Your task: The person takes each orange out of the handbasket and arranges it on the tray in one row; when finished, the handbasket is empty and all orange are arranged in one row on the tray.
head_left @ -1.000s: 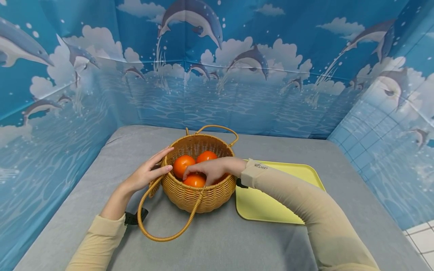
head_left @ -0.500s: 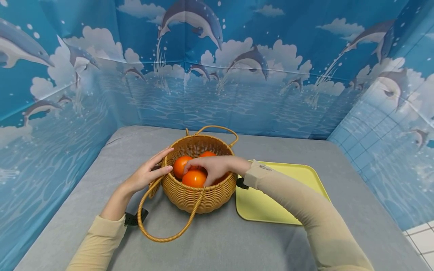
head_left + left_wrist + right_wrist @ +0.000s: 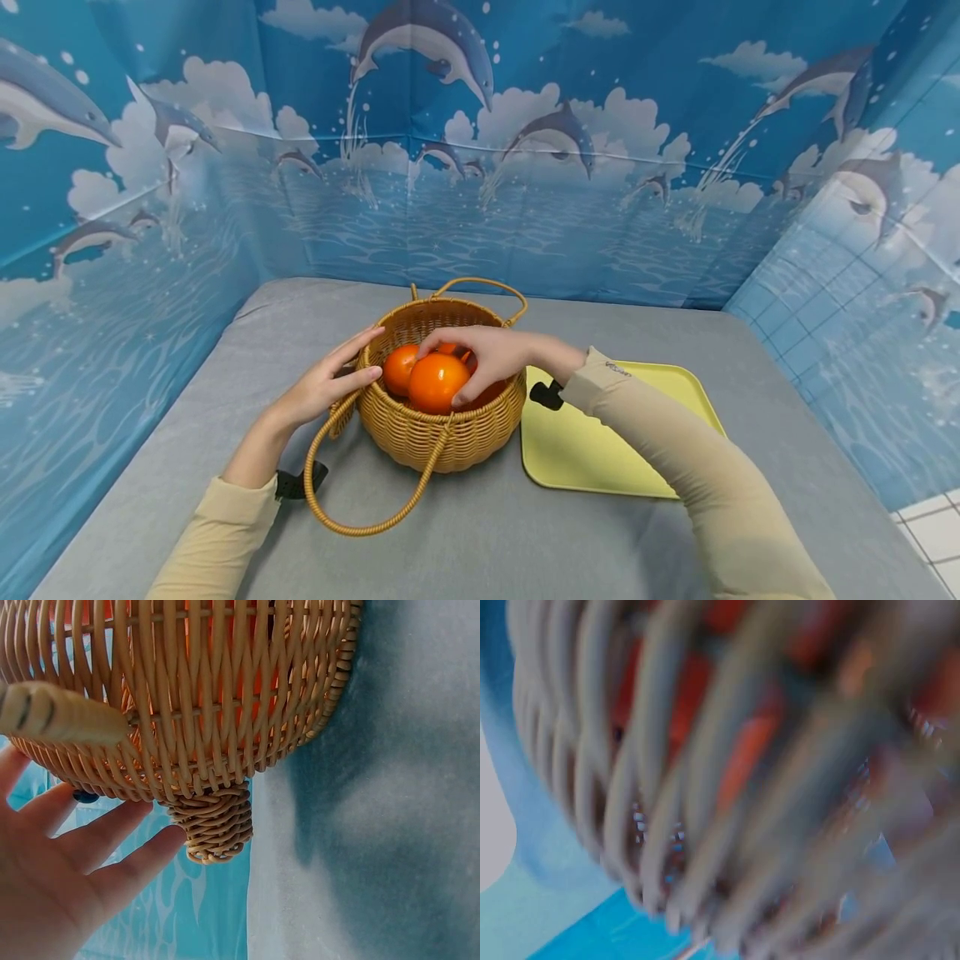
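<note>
Over grey cloth [image 3: 480, 533], mid-frame, my right hand [image 3: 489, 354] grips an orange fruit [image 3: 435, 385], apparently for lifting, needing clearance above the basket [image 3: 446, 443] my straight-fingered left hand [image 3: 321, 385] touches.

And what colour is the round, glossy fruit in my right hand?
The round, glossy fruit is bright orange; the head view shows it best.
</note>
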`<state>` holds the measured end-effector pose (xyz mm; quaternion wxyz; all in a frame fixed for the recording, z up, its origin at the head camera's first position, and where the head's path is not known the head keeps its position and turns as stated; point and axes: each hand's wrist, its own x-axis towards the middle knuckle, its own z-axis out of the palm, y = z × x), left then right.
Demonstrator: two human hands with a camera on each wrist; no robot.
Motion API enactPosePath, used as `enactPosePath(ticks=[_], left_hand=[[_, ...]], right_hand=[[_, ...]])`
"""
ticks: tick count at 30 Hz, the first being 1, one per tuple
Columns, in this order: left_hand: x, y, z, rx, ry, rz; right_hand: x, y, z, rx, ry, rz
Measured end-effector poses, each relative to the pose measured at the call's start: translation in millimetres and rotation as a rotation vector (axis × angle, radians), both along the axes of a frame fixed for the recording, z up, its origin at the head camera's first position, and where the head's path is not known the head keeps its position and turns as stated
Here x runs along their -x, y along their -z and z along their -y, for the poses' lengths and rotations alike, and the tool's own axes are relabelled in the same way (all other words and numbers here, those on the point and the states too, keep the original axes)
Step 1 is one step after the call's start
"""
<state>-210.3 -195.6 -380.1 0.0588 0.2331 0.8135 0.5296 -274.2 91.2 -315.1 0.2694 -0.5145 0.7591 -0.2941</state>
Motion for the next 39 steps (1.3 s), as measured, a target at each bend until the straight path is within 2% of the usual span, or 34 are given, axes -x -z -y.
enactPosePath(ticks=[10,19,27,31,39], left_hand=[[-0.8,-1.2,-0.9,-0.003,0.003,-0.008],[-1.2,-2.3,-1.2,-0.006,0.008,-0.011],[-1.3,-1.3,-1.2,-0.004,0.012,-0.009],[-1.0,-0.9,-1.3,-0.007,0.013,-0.009],[-0.5,-0.4,-0.8,-0.010,0.011,-0.008]], right_hand=[[2.1,-17.6,-33.9,0.203,0.034,0.209],[0.4,-30.1,-69.8,0.354,0.119,0.163],[-3.8,-20.4,-104.5,0.500,0.167,0.230],[-7.1,-11.4,-121.4,0.512,0.213,0.230],[-16.9,12.0,-144.6,0.512,0.363,0.244]])
